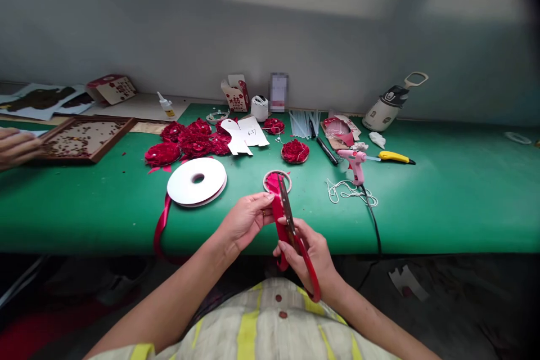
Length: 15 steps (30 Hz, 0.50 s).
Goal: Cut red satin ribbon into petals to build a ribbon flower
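My left hand [248, 218] pinches a strip of red ribbon [277, 206] between thumb and fingers. In my right hand [310, 250] is a pair of scissors [288, 208] with red handles, its blades pointing away from me alongside the ribbon. Whether the blades touch the ribbon I cannot tell. Just beyond the fingertips lies a ring [289, 181] with red pieces inside it. A white ribbon spool [177, 183] rests to the left, and red ribbon [162, 222] trails from it over the table's front edge.
Red fabric flowers [194, 140] are heaped behind the spool, with a white card cutout [253, 134] beside them. To the right lie a pink glue gun [355, 166], its black cord [374, 225] and a yellow cutter [394, 157]. Another person's hand [17, 148] is by a framed tray [95, 156].
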Available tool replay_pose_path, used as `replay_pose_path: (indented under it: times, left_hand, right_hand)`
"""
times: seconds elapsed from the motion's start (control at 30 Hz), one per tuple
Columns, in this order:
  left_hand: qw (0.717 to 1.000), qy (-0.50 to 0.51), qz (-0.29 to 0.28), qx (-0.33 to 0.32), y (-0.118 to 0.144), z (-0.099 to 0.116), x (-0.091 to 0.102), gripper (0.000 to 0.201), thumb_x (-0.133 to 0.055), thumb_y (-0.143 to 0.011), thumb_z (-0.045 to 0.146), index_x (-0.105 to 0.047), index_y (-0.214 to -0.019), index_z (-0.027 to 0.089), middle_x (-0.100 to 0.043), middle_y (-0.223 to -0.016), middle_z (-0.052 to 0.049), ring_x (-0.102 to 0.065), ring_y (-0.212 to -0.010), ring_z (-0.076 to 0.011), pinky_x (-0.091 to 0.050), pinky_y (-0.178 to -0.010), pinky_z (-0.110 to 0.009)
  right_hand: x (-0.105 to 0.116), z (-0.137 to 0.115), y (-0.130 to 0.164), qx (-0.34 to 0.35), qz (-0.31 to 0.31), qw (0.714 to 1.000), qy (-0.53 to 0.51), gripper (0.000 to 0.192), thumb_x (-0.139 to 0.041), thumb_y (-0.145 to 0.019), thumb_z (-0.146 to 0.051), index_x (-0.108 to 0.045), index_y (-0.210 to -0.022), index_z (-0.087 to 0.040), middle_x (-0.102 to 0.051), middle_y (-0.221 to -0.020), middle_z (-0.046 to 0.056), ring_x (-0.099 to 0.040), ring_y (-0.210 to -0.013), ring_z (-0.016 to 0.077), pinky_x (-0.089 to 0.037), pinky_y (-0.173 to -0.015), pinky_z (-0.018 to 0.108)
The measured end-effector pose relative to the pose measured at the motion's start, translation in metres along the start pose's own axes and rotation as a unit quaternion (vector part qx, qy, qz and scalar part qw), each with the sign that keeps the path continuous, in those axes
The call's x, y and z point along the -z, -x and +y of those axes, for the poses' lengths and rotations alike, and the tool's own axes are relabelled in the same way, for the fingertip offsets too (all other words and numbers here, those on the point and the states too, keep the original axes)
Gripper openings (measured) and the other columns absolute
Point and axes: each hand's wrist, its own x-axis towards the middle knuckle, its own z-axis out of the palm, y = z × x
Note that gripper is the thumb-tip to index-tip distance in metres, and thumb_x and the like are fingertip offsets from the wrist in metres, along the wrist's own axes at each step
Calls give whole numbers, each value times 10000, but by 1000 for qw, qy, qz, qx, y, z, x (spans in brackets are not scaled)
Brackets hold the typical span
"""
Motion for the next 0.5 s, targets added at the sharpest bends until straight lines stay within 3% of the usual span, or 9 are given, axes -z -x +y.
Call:
replay_pose_path:
  times: [0.13, 0.3, 0.5]
  left_hand:
    - [1000, 6, -1, 22, -3, 3, -1, 135, -588, -772, 230, -599, -814, 102, -666, -771, -96, -635, -711, -172, -489, -623, -259]
    - [999, 12, 27, 23, -10, -2, -6, 126, -618, -740, 236, -562, -773, 129, -588, -635, -18, -572, -570, -108, -391, -457, -179]
    - [998, -11, 43, -55, -19, -8, 3, 183, -624, -746, 303, -529, -719, 149, -320, -423, 100, -265, -356, -17, -176, -359, -148]
  right_hand:
    - [-1, 6, 1, -3, -24, 1000, -6, 300, -530, -828, -271, -492, -1118, -202, -619, -676, 5, -567, -518, 131, -493, -509, 259]
    - [-4, 15, -1, -3, -46, 999, -11, 317, -530, -819, -238, -495, -1133, -217, -621, -717, 2, -606, -584, 140, -508, -563, 265]
    - [9, 11, -2, -25, -26, 999, 27, 347, -574, -801, -283, -521, -1137, -217, -625, -834, 20, -629, -716, 166, -514, -670, 276]
